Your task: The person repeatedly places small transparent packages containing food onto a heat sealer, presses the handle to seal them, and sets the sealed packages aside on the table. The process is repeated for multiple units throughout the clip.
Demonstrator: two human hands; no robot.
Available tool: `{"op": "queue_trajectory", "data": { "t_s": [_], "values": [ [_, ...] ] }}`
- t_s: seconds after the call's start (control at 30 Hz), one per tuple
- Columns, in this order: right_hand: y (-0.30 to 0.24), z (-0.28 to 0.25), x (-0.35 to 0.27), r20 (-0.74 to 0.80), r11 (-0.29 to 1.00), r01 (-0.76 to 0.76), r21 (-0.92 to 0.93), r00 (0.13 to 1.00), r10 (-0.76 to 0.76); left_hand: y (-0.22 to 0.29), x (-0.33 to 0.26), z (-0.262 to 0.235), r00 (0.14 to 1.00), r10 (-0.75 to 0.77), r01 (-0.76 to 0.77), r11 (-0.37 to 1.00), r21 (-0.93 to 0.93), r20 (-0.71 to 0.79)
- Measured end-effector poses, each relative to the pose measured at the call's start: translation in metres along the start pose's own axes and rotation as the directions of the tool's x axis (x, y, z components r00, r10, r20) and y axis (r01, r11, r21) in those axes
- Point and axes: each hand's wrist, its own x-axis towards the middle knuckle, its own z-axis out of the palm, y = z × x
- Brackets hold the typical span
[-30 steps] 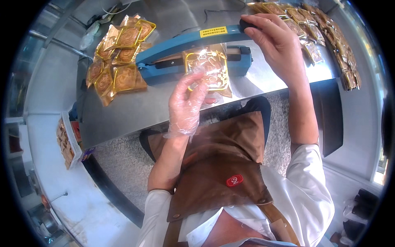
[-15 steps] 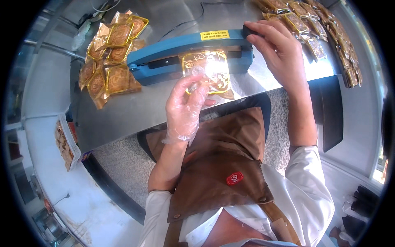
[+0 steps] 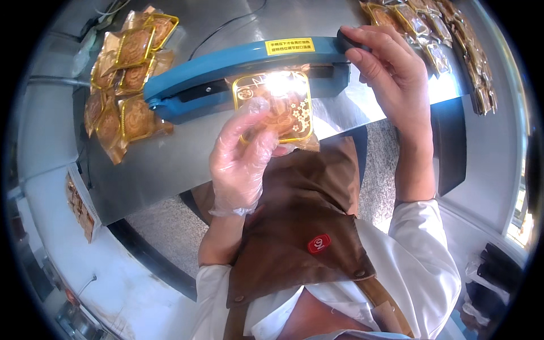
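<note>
My left hand [image 3: 241,150], in a clear plastic glove, pinches a packaged mooncake [image 3: 286,122] between thumb and fingers. It sits in a yellow-edged tray inside a see-through wrapper with white printed flowers, and glare covers its upper part. The wrapper's far edge lies by the jaws of a blue bag sealer [image 3: 226,60]; whether it is between them I cannot tell. My bare right hand [image 3: 391,65] grips the black knob [image 3: 348,41] at the right end of the sealer's arm, thumb below and fingers above.
Several wrapped mooncakes [image 3: 135,116] are heaped on the steel table [image 3: 170,161] left of the sealer. More wrapped packs [image 3: 413,20] are piled at the back right, along the table's edge. A dark cable [image 3: 226,25] runs behind the sealer.
The packaged mooncake and my left hand look larger and lie a little further left and lower. The whole view has shifted slightly. My right hand stays on the knob.
</note>
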Motion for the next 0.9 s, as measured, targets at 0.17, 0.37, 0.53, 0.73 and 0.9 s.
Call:
{"op": "queue_trajectory", "data": {
  "t_s": [0.17,0.37,0.53,0.73,0.9],
  "values": [
    [0.008,-0.003,-0.006,0.049,0.994,-0.100,0.045,0.994,0.098,-0.001,-0.001,0.001,1.000,-0.007,0.007,1.000,0.001,-0.017],
    [0.019,0.004,0.008,-0.029,0.985,0.137,0.104,0.990,-0.135,-0.003,0.001,-0.002,0.998,0.055,-0.054,0.998,0.025,-0.018],
    [0.005,-0.007,0.006,-0.007,0.990,0.097,0.098,0.995,-0.096,-0.003,0.003,0.002,0.996,0.035,-0.026,0.993,0.114,-0.083],
    [0.012,-0.005,0.004,0.027,0.997,0.081,0.014,0.996,-0.082,0.000,0.004,0.000,0.991,-0.004,0.017,0.995,0.095,-0.136],
    [0.018,-0.001,0.003,-0.025,0.990,0.124,0.063,0.992,-0.122,0.000,0.006,-0.001,0.991,-0.046,0.055,0.996,0.067,-0.129]
  ]
}}
